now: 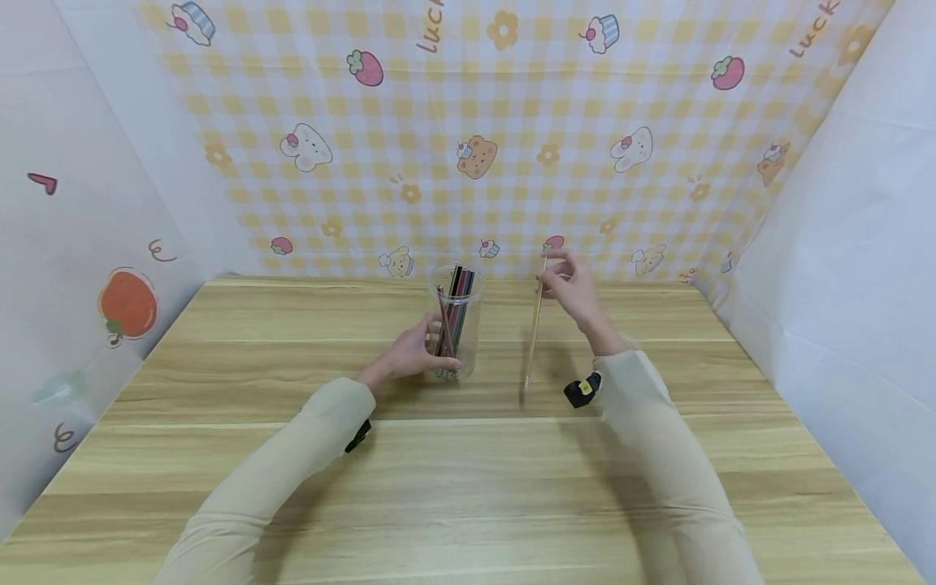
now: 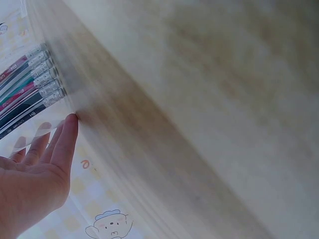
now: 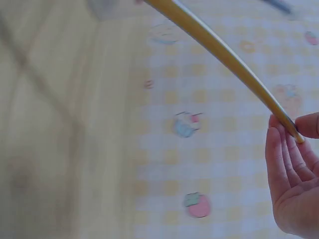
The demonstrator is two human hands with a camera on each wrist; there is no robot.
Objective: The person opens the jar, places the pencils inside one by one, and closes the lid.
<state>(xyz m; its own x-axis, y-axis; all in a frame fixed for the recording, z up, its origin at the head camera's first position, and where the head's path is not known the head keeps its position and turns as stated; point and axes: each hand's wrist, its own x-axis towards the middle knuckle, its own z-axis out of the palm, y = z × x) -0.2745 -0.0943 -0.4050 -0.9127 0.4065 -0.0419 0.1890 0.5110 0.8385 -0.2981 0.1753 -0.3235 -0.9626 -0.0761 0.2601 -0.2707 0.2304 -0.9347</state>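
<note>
A clear cup [image 1: 470,337] stands upright on the table, with several dark and coloured pencils [image 1: 457,305] leaning inside it. My left hand [image 1: 411,353] holds the cup low on its left side, thumb in front and fingers behind. In the left wrist view the pencils' silver-ferruled ends [image 2: 54,95] point down at the cup's bottom. To the right of the cup, my right hand [image 1: 574,292] pinches a yellow pencil [image 1: 536,325] by its upper end between thumb and fingertips. That pencil hangs nearly upright, its lower end close over the table.
The wood-grain table [image 1: 453,487] reaches back to a yellow checked cloth [image 1: 431,162] with cartoon prints. White cloth walls [image 1: 848,244] rise on both sides. A black wrist camera [image 1: 582,390] sits under the right sleeve.
</note>
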